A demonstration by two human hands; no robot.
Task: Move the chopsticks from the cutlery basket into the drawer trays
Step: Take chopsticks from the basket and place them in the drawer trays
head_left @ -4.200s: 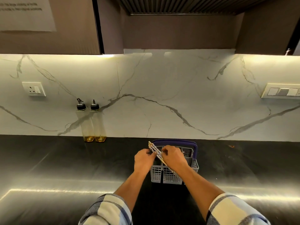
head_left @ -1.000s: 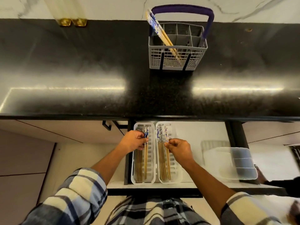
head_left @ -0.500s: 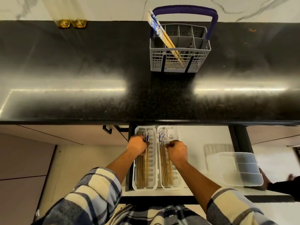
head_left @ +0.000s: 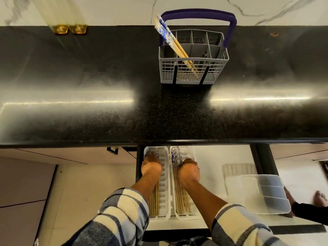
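A grey cutlery basket point(head_left: 193, 75) with a purple handle stands at the back of the black counter. A few blue-and-white patterned chopsticks point(head_left: 170, 39) lean out of its left side. Below the counter edge, an open drawer holds two white trays side by side. In the left tray point(head_left: 164, 174) lie chopsticks point(head_left: 154, 201), and my left hand point(head_left: 151, 166) rests on their patterned ends with fingers curled down. My right hand point(head_left: 189, 172) is curled on the chopsticks point(head_left: 179, 197) in the right tray point(head_left: 191, 152). The fingertips of both hands are hidden.
A clear plastic organiser point(head_left: 266, 192) sits in the drawer's right part. Two oil bottles point(head_left: 69, 29) stand against the marble wall at the back left. The counter edge point(head_left: 159, 142) overhangs the trays' far ends. Another person's foot point(head_left: 319, 198) shows at the far right.
Since 4.2 s ago both hands left the basket and came down to the drawer trays. Over the last second they slid toward the trays' far ends and curled tighter on the chopsticks.
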